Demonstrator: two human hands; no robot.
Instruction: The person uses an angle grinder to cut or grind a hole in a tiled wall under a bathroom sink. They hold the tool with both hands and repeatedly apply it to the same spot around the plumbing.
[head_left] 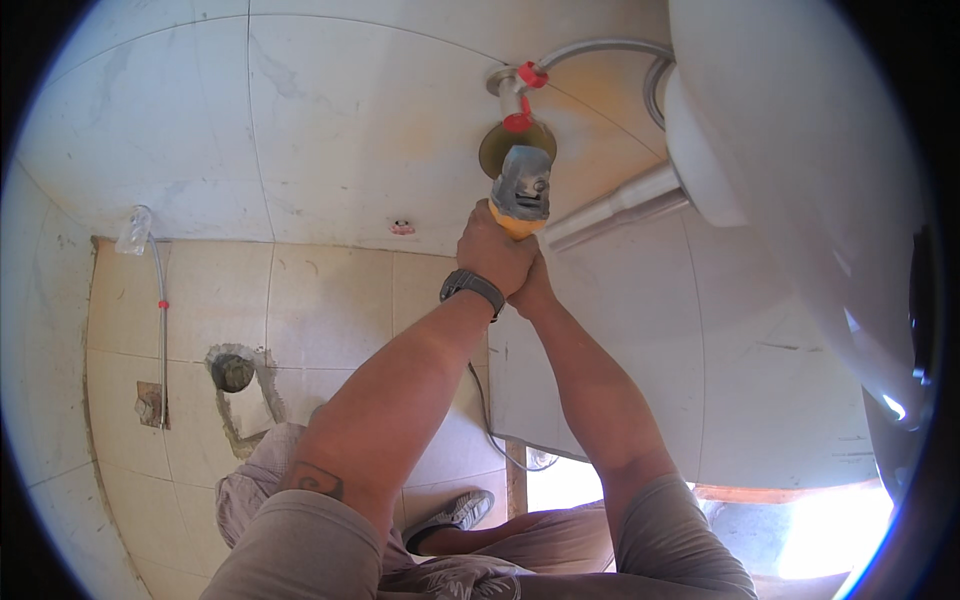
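On the left, a thin hose with a red band runs above the tiled floor. Next is a round floor opening. At centre, the left hand grasps the yellow-and-grey power tool, positioned below a red-trimmed valve near the wall. The right hand, partly hidden, also grips the tool. Further right: a metal pipe, then a white ceramic fixture.

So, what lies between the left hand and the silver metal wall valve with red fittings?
In the head view, the grey front of the yellow power tool the left hand grips, then a round, brownish disc.
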